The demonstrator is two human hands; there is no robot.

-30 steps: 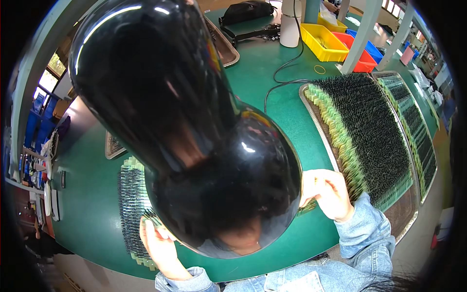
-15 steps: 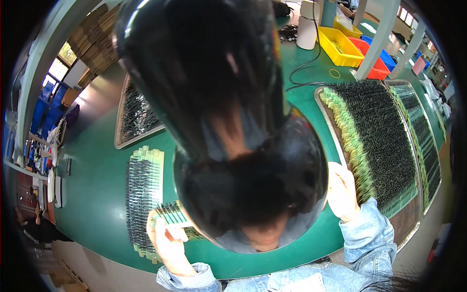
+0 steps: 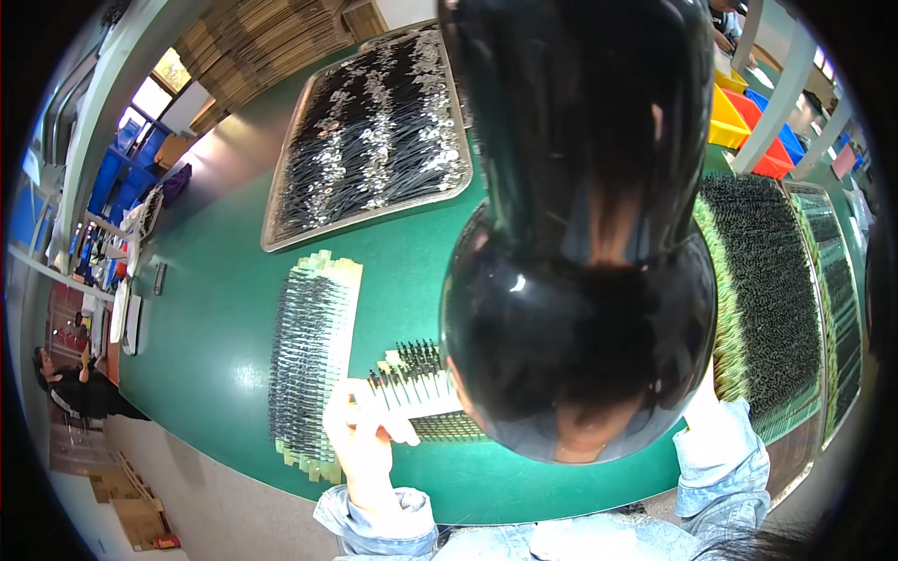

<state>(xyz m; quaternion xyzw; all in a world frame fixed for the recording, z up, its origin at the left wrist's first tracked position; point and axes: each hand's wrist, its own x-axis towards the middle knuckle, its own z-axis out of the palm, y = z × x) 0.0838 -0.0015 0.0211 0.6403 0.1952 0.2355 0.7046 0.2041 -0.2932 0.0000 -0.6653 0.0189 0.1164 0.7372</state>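
Note:
My left hand [image 3: 360, 435] is closed on one end of a pale green strip [image 3: 421, 397] lined with upright black pins. A second strip or row of them [image 3: 449, 428] lies behind and below it on the table. Just left of that hand stands a stack of similar pale strips with dark pins [image 3: 309, 365]. Of my right hand [image 3: 702, 402], only the edge near the wrist shows, at the right side of a large glossy black rounded object [image 3: 580, 346]. That object fills the middle of the view and hides the right fingers and the strip's far end.
A metal tray of black cords with shiny ends [image 3: 374, 131] sits at the far left. Trays packed with black-pinned green strips [image 3: 767, 290] stand at the right. Yellow, red [image 3: 773, 161] and blue bins are behind a grey post. A person [image 3: 84, 388] is at far left.
The view has swung left, so the black object appears farther right and the cord tray shows more fully. My right hand has become mostly hidden. My left hand still holds the strip.

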